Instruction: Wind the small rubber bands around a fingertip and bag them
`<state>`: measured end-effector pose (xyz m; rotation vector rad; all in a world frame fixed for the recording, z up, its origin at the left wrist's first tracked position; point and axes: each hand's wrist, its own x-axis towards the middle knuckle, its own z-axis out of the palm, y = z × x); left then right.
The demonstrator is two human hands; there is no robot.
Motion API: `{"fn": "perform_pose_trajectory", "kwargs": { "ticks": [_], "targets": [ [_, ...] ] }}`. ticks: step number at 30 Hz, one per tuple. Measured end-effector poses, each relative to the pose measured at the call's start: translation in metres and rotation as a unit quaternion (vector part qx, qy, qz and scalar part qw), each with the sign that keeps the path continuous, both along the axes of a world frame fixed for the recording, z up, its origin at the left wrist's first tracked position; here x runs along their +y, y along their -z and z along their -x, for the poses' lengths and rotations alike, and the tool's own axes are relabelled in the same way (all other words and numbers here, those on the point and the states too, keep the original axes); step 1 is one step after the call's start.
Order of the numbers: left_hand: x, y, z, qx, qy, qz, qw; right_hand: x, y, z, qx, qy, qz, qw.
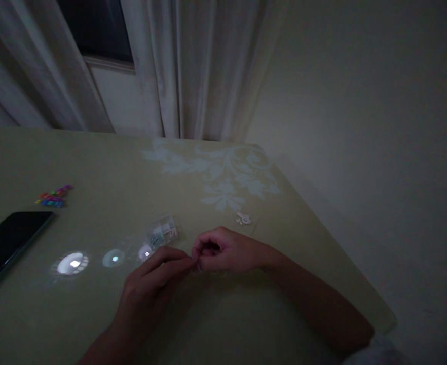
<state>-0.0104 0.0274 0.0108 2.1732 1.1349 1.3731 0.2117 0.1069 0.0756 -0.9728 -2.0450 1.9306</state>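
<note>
My left hand (153,281) and my right hand (227,251) meet low over the table, fingertips pinched together at one spot. Something tiny and pale shows just under the fingertips, too small and dim to name. A clear plastic box (174,221) lies just beyond my left hand, with small pale pieces and a greenish tangle in its compartments. Past my right hand lie a few small white pieces (244,218) on the tabletop.
A dark phone (12,243) lies at the left edge. Behind it sits a small heap of colourful beads or pieces (54,196). The glossy table (105,167) bears a pale floral pattern and light reflections. Curtains (208,66) and a wall (360,126) bound it.
</note>
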Motion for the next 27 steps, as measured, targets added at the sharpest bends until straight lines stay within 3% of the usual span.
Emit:
{"fn": "perform_pose_trajectory", "kwargs": {
  "ticks": [4, 8, 11, 14, 20, 24, 27],
  "targets": [
    [0.005, -0.007, 0.004, -0.016, 0.025, 0.021, 0.999, 0.005, 0.005, -0.001, 0.005, 0.004, -0.023, 1.000],
    [0.004, -0.014, 0.004, -0.067, -0.028, 0.074, 0.995, 0.006, 0.013, 0.000, -0.039, 0.016, -0.131, 0.991],
    [0.003, -0.017, 0.003, -0.129, -0.072, 0.131, 0.980, 0.001, 0.019, 0.003, -0.105, -0.044, -0.267, 0.957],
    [0.005, -0.020, 0.001, -0.171, -0.091, 0.159, 0.968, -0.007, 0.020, 0.007, -0.176, -0.098, -0.338, 0.919],
    [0.011, -0.019, 0.002, -0.166, -0.078, 0.169, 0.968, -0.017, 0.015, 0.009, -0.227, -0.127, -0.383, 0.886],
    [0.013, -0.016, 0.003, -0.174, -0.073, 0.158, 0.969, -0.010, 0.014, 0.007, -0.218, -0.098, -0.373, 0.896],
    [0.013, -0.016, 0.002, -0.182, -0.076, 0.179, 0.964, -0.003, 0.003, 0.001, -0.186, -0.063, -0.377, 0.905]
  ]
}}
